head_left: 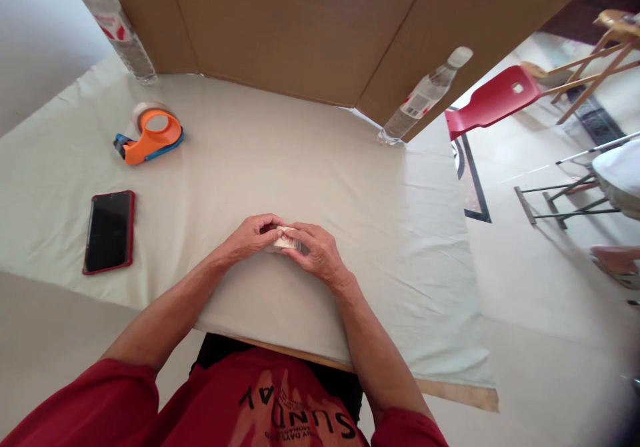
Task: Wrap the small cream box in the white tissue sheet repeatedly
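A small cream-coloured box with reddish print [287, 239] is held just above or on the cloth near the table's front edge; its exact kind is hard to make out. My left hand [257, 235] grips it from the left, thumb on its upper face and fingers curled behind. From the right, my right hand [317, 247] closes on the same box, with the thumb near its lower side and a finger over the top. Both hands cover its ends.
To the left lie an orange tape dispenser [160, 134] and a red-cased phone [109, 232]. Two water bottles [120, 30] stand against a cardboard screen [295, 34] at the back. Beyond the right edge of the pale tablecloth [225, 167] are a red chair [493, 104] and a seated person's foot [617, 260].
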A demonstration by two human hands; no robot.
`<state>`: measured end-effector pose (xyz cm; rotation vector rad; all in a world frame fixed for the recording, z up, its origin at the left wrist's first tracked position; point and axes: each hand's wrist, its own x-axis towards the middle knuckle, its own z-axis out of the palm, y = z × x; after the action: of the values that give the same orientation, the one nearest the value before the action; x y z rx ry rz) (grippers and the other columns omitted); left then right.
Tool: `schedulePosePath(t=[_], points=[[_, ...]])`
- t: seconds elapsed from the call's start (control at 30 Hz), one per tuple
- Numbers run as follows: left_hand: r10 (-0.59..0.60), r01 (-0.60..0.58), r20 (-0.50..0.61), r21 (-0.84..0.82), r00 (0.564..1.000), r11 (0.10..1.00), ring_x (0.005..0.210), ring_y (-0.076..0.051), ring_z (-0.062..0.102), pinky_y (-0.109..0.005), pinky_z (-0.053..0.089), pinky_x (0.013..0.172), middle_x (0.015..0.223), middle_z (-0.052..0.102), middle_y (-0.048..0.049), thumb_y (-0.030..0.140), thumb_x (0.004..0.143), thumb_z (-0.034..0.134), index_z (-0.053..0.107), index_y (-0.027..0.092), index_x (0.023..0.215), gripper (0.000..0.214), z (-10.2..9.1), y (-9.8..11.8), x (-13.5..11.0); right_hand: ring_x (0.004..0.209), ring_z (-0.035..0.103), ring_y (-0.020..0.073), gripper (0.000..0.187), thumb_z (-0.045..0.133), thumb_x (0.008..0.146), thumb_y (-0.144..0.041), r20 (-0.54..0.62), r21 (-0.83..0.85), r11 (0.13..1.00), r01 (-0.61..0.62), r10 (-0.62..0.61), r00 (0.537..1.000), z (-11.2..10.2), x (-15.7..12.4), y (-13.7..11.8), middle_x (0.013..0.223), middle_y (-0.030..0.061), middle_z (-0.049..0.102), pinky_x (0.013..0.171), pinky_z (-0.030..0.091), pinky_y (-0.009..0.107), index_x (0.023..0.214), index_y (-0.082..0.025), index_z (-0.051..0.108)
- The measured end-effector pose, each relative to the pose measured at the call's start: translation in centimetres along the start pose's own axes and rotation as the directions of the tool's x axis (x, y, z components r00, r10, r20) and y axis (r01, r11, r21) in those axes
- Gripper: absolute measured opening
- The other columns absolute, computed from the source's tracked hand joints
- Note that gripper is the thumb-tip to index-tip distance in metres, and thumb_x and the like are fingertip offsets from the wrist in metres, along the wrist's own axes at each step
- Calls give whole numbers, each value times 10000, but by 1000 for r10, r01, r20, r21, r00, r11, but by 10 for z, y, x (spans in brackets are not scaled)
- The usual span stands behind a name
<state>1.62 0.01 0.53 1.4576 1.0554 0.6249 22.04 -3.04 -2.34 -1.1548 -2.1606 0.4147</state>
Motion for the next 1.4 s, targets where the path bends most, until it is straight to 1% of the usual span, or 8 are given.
schedulePosePath(t=[0.17,0.33,0.6,0.83,1.0,1.1,1.2,1.4], points=[[5,-5,-9,34,1000,999,763,-155,617,-251,452,669,894,717,-38,392,831,606,709,159,1022,318,0,-1,1,1125,652,273,320,700,848,-419,21,78,995,-62,60,998,0,0,0,1208,103,704,991,492,461,1132,-274,680],[-27,27,-7,47,1000,999,745,-148,600,-250,438,664,873,703,-29,385,834,616,712,167,1060,328,-1,-1,-1,1309,529,317,640,790,734,-536,-20,127,990,-53,56,998,-3,0,1,1382,148,584,1058,425,506,1262,-248,573],[7,-5,-25,74,1000,997,692,-136,556,-252,410,629,804,678,-20,381,820,600,708,151,1007,315,1,-1,0,1182,595,286,252,727,822,-392,-33,61,998,-3,5,999,3,1,3,1268,94,656,1012,439,489,1047,-285,689],[52,-52,-94,0,994,999,936,-197,635,-305,496,822,1090,698,-93,423,800,647,684,149,1143,441,-4,-7,2,1324,516,289,589,754,766,-558,-61,393,915,-90,124,990,-8,3,1,1376,129,573,1106,405,507,1251,-282,565],[29,-42,-225,-52,974,998,1114,-248,621,-370,469,994,1189,697,-119,446,805,644,682,146,1138,451,-16,-6,3,1300,543,282,484,742,787,-515,-34,413,899,-148,177,984,-14,4,6,1343,123,605,1102,410,498,1180,-269,604],[22,-7,-250,59,968,998,1089,-260,621,-396,481,979,1196,689,-118,439,786,643,692,154,1139,456,-22,-4,2,1224,598,260,353,720,816,-466,-24,420,889,-185,215,976,-13,4,9,1251,103,661,1075,437,467,1091,-258,644],[50,-3,-197,233,979,972,1121,-290,596,-423,489,972,1250,650,-126,444,752,647,695,166,1173,507,-23,-4,1,1176,622,241,301,702,830,-453,-26,420,883,-211,244,970,-12,4,9,1209,90,681,1046,458,435,1049,-251,658],[187,-175,9,394,982,902,1299,-315,487,-450,408,1094,1367,592,-122,467,790,657,608,197,1332,607,-19,-6,-3,1137,634,232,297,686,829,-449,-17,413,870,-269,303,953,-12,7,6,1212,88,689,972,494,406,1044,-246,665]])
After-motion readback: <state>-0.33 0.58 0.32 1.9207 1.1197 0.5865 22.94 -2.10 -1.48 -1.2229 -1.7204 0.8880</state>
